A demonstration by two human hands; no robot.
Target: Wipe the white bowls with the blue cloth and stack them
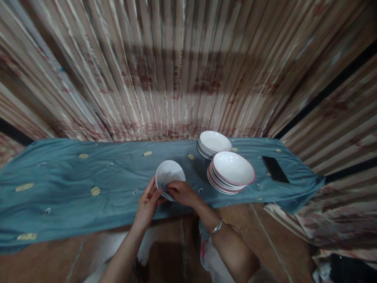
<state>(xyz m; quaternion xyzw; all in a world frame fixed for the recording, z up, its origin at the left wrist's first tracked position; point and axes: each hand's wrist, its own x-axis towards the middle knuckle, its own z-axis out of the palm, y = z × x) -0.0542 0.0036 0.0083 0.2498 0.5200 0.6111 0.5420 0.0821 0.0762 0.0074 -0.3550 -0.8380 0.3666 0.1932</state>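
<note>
A white bowl is tipped a little toward me over the near part of the table. My left hand grips it by its left side, the thumb at the rim and the fingers around the outside. Inside the bowl, the closed fingers of my right hand press a small grey-blue cloth against the near wall. Most of that cloth is hidden by the fingers. To the right of my hands stands a stack of red-rimmed white bowls. Behind it is a stack of dark-rimmed white dishes.
A teal cloth with yellow pineapple prints covers the long narrow table. A black phone lies at its right. Pleated curtains hang behind and at the sides. Tiled floor shows below the front edge.
</note>
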